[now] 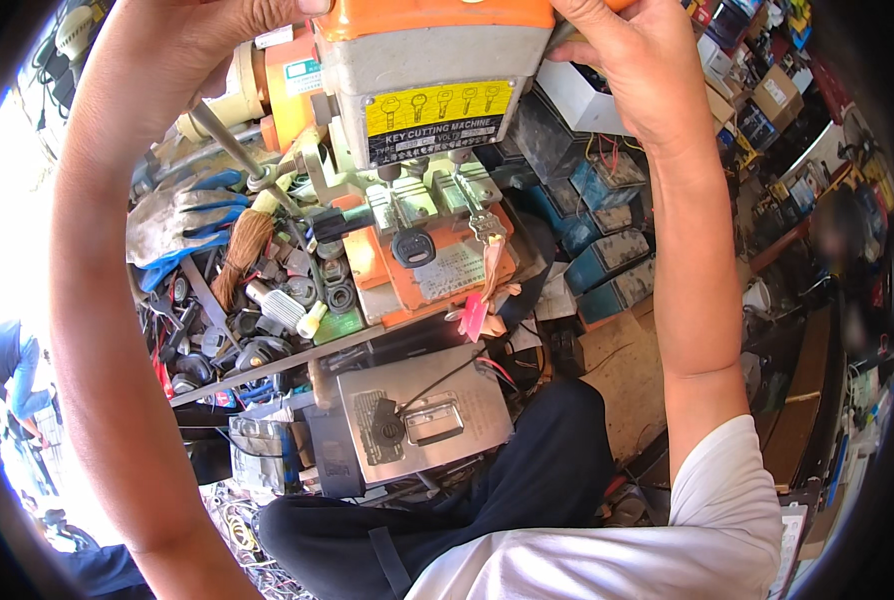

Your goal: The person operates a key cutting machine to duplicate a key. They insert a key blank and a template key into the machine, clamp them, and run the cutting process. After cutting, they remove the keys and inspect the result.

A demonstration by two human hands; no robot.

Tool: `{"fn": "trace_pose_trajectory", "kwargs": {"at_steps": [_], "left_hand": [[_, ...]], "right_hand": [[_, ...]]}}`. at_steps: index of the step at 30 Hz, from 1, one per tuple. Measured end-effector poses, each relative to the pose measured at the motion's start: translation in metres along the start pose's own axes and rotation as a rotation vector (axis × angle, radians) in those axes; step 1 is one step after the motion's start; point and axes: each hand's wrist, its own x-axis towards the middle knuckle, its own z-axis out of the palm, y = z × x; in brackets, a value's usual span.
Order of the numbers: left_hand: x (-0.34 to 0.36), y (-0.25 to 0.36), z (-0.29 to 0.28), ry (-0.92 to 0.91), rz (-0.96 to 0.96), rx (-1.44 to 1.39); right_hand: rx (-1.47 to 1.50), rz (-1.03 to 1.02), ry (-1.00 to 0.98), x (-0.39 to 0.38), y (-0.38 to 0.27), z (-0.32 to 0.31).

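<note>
Both my hands are raised to a key cutting machine point(432, 65) with an orange cover, grey body and yellow plate. My left hand point(222, 35) is at the cover's left corner, thumb on the edge and fingers curled, partly cut off by the frame. At the right corner my right hand point(632, 60) has its fingers bent around the side. Below the body, a black-headed key point(413, 248) sits in the left clamp point(397, 203). A silver key point(486, 227) sits in the right clamp point(467, 182), with a brown strap and pink tag point(474, 316) hanging from it.
Left of the machine lie a blue-grey glove point(182, 222), a straw brush point(243, 255), a white-handled brush point(282, 305) and many key parts. A metal box lid point(447, 415) is below the bench edge, near my knees. Dark drawers point(607, 255) stand at right.
</note>
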Motion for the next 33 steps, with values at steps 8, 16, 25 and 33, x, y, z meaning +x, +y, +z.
{"fn": "trace_pose_trajectory", "kwargs": {"at_steps": [8,16,25,33], "left_hand": [[-0.002,-0.008,0.005,0.065,0.101,-0.022],[-0.01,0.001,0.019,0.147,0.25,0.182],[0.0,-0.005,0.003,0.034,0.086,-0.001],[0.0,-0.006,0.002,0.029,0.087,-0.017]], "right_hand": [[-0.03,-0.005,0.028,-0.002,-0.003,0.002],[0.049,-0.012,0.018,-0.002,0.003,0.001],[0.045,0.007,0.014,-0.002,0.0,0.002],[0.067,-0.019,-0.014,-0.002,0.0,0.0]]}}
